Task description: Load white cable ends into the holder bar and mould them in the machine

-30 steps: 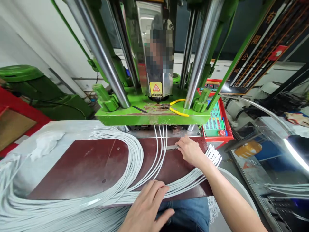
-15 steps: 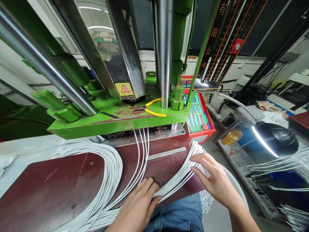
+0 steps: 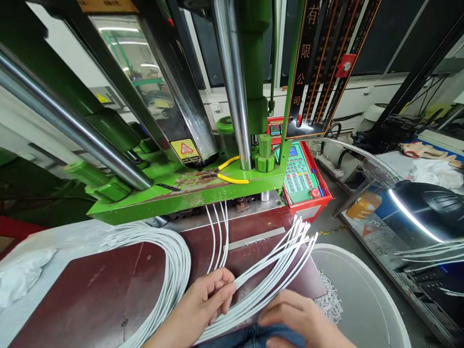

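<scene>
R hand (image 3: 297,316) is hanging low at the near side, fingers half curled & blurred; can't tell if it's gripping anything. Jeans (image 3: 250,337) are showing btwn the hands. L hand (image 3: 206,299) is pinching a few of the white cables (image 3: 266,285) btwn thumb & fingers; the rest of that bunch is passing under/beside it, w/ tips fanning out nr the R edge of the brown board (image 3: 97,295). Big grey bin (image 3: 366,275) is standing just R of the board, small white bits (image 3: 330,302) lying inside. Looped bundle (image 3: 177,253) is curving over the board to the L. Metal strip (image 3: 255,238) is lying flat past the L hand, & thin cables (image 3: 220,232) are running from behind that hand to under the green press plate (image 3: 192,198). On the plate, yellow-handled pliers (image 3: 232,180) are resting, handles spread. Farther back R, control panel (image 3: 299,169) is sitting in its red box; lamp (image 3: 431,212) is glowing well off R.
</scene>
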`<action>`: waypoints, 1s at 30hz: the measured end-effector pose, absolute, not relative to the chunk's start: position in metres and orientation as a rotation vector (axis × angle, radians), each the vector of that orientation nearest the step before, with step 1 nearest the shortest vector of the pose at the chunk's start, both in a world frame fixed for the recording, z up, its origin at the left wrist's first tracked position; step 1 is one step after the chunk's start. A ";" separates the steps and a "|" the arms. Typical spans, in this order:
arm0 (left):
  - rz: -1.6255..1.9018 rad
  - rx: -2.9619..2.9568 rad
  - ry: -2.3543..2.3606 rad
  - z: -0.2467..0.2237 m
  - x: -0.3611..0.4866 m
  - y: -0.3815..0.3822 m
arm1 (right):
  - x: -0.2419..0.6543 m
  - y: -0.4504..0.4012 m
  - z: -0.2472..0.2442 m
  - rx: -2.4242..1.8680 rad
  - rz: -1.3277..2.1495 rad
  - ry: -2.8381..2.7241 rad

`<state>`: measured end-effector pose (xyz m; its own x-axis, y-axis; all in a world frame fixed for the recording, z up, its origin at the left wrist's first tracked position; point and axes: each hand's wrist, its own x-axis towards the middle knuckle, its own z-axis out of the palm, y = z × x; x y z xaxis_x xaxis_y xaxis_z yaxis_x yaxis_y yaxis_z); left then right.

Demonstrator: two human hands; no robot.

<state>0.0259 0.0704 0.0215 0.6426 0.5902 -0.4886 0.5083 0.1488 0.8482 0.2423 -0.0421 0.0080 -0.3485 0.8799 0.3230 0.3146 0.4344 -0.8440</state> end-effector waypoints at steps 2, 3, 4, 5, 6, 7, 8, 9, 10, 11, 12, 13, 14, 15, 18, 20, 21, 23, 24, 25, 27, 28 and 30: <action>0.101 1.452 0.944 0.025 0.023 0.072 | 0.225 -0.030 -0.007 -1.019 0.589 -2.007; 0.105 1.440 0.941 0.028 0.022 0.072 | 0.219 -0.024 -0.013 -1.094 0.460 -2.047; 0.106 1.431 0.942 0.030 0.021 0.072 | 0.216 -0.018 -0.018 -1.199 0.362 -2.063; 0.100 1.425 0.944 0.033 0.020 0.072 | 0.215 -0.013 -0.021 -1.320 0.299 -2.061; 0.091 1.422 0.944 0.035 0.019 0.072 | 0.216 -0.009 -0.024 -1.432 0.260 -2.050; 0.083 1.419 0.941 0.037 0.019 0.072 | 0.220 -0.006 -0.024 -1.516 0.226 -2.042; 0.082 1.417 0.930 0.039 0.019 0.072 | 0.225 -0.004 -0.024 -1.572 0.195 -2.033; 0.087 1.413 0.911 0.040 0.019 0.072 | 0.231 -0.003 -0.023 -1.607 0.173 -2.026; 0.098 1.405 0.887 0.041 0.020 0.072 | 0.237 -0.002 -0.021 -1.634 0.178 -2.025; 0.113 1.389 0.862 0.040 0.020 0.073 | 0.242 -0.003 -0.018 -1.658 0.207 -2.029; 0.133 1.369 0.839 0.039 0.020 0.073 | 0.246 -0.003 -0.016 -1.679 0.251 -2.033; 0.149 1.347 0.821 0.038 0.020 0.074 | 0.249 -0.005 -0.014 -1.698 0.292 -2.036; 0.166 1.326 0.806 0.036 0.020 0.074 | 0.250 -0.006 -0.012 -1.712 0.323 -2.038; 0.183 1.306 0.796 0.034 0.019 0.074 | 0.251 -0.007 -0.011 -1.720 0.343 -2.035; 0.222 1.268 0.761 0.030 0.016 0.072 | 0.248 -0.010 -0.009 -1.697 0.431 -1.959; 0.232 1.252 0.742 0.031 0.015 0.071 | 0.244 -0.011 -0.007 -1.631 0.488 -1.851; 0.233 1.249 0.736 0.031 0.015 0.071 | 0.242 -0.012 -0.005 -1.590 0.496 -1.789; 0.225 1.254 0.725 0.033 0.017 0.070 | 0.239 -0.013 0.001 -1.505 0.549 -1.660; 0.211 1.262 0.716 0.034 0.019 0.070 | 0.238 -0.013 0.004 -1.447 0.647 -1.597; 0.188 1.275 0.707 0.035 0.021 0.070 | 0.236 -0.013 0.008 -1.366 0.800 -1.529; 0.141 1.332 0.696 0.037 0.026 0.068 | 0.232 -0.011 0.013 -1.148 1.134 -1.352; 0.122 1.371 0.697 0.038 0.028 0.067 | 0.230 -0.009 0.015 -1.042 1.241 -1.253; 0.087 1.436 0.715 0.040 0.031 0.064 | 0.224 -0.004 0.017 -0.900 1.296 -1.063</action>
